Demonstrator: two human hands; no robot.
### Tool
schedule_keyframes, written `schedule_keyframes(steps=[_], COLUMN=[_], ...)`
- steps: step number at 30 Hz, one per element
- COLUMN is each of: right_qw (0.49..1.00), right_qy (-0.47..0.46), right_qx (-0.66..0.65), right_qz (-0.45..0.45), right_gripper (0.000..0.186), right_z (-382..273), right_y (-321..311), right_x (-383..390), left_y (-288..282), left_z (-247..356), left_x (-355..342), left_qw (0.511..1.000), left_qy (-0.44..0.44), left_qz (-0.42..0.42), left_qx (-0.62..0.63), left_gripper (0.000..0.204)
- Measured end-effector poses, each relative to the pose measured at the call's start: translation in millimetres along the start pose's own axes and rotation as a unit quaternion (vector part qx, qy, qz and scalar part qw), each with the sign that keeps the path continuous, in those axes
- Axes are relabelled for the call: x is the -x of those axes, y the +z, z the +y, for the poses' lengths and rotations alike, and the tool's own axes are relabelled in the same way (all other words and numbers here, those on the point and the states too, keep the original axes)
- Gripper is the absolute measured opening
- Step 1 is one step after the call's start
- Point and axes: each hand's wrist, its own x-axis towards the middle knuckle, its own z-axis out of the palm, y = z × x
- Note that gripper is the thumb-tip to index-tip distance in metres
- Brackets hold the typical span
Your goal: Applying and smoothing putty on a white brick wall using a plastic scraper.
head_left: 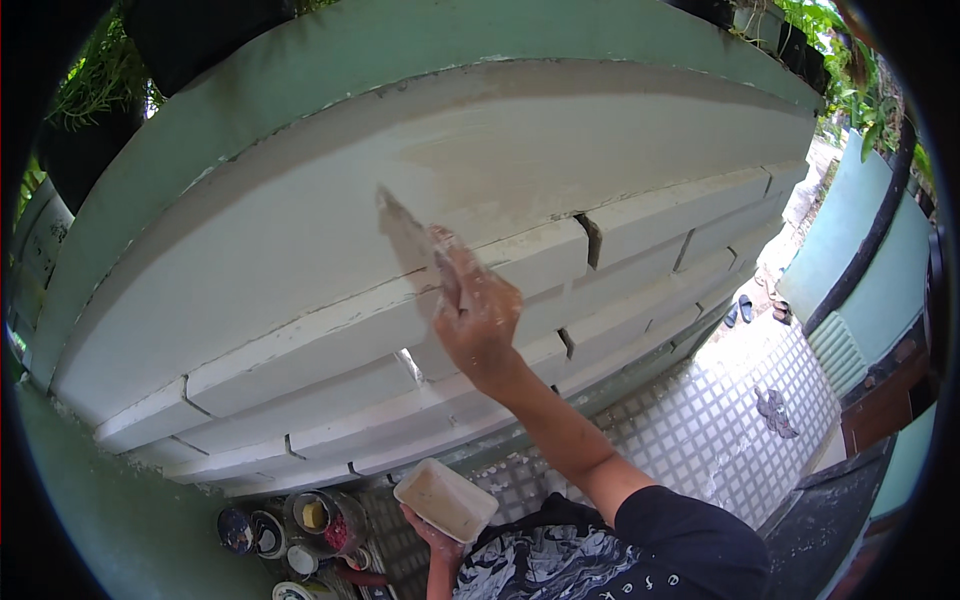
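- Right hand [480,315]: fingers closed around a blurred, pointed tool [403,213], which is before the pale wall [250,250]; contact is unclear.
- Left hand [436,536]: fingers, partly hidden, holding a white tray [464,484] low, near the torso.
- Containers [236,530] stand at lower left.

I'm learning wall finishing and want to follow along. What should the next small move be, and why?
Probably a light stroke rightward with the scraper over the streaky beige patch: the right hand holds the blade up at the wall just left of it, and the patch looks uneven. Whether the blade touches is hard to tell.
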Motion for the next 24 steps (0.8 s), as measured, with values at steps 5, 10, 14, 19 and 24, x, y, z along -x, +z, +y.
schedule_keyframes(steps=[5, 10, 14, 19, 24], right_qw=[0.966, 0.949, 0.973, 0.983, 0.96], right_qy=[-0.008, 0.025, -0.089, 0.003, 0.081], right_qx=[0.225, 0.3, 0.205, 0.177, 0.248], right_qz=[0.124, 0.092, 0.051, 0.038, 0.097], right_gripper=[0.034, 0.04, 0.039, 0.055, 0.051], right_z=[34, 41, -2, 4, 23], right_y=[-38, -17, 22, -13, -12], right_x=[-49, -63, -55, -67, -75], left_y=[1, 21, -13, -34, 6], left_z=[-3, 3, -13, -14, 5], left_x=[1, 10, 1, -7, 10], left_qw=[0.999, 0.999, 0.997, 0.999, 1.0], left_qy=[0.036, 0.01, -0.03, 0.01, 0.008], left_qz=[-0.002, -0.038, -0.009, 0.005, -0.02], left_qx=[-0.014, -0.018, 0.069, 0.041, 0.02], left_gripper=[0.077, 0.077, 0.082, 0.082, 0.08])
